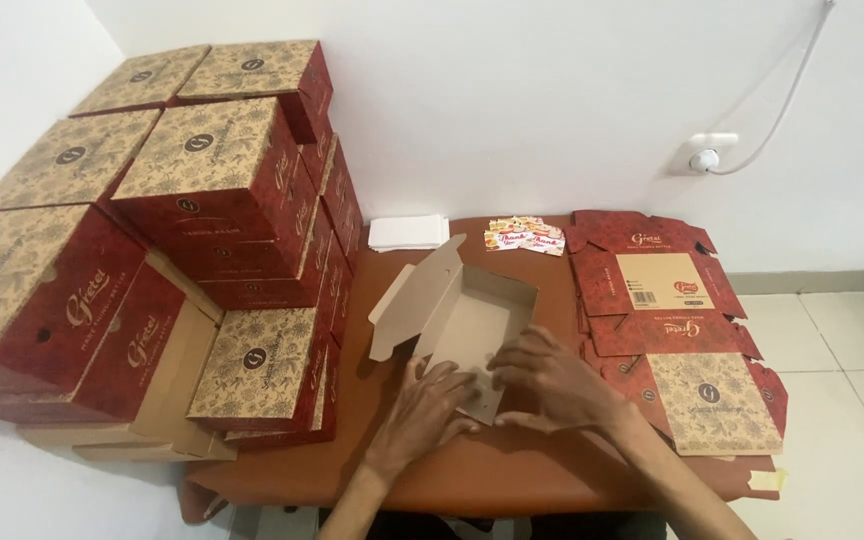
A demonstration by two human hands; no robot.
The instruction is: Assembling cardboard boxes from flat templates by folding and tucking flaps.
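Two hands (492, 395) press one open box (462, 325) beside stacked boxes (202, 200).

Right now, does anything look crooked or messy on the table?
Yes. The pile of flat unfolded boxes on the right hangs over the table's edge, its sheets fanned unevenly. The stack of finished boxes on the left leans, its rows stepped. Both hands, left hand and right hand, press the half-folded box.

I count one open box (472, 330) under my two grips, one stack of flat blanks (672, 340) at three o'clock, one white paper pile (408, 232) at twelve.
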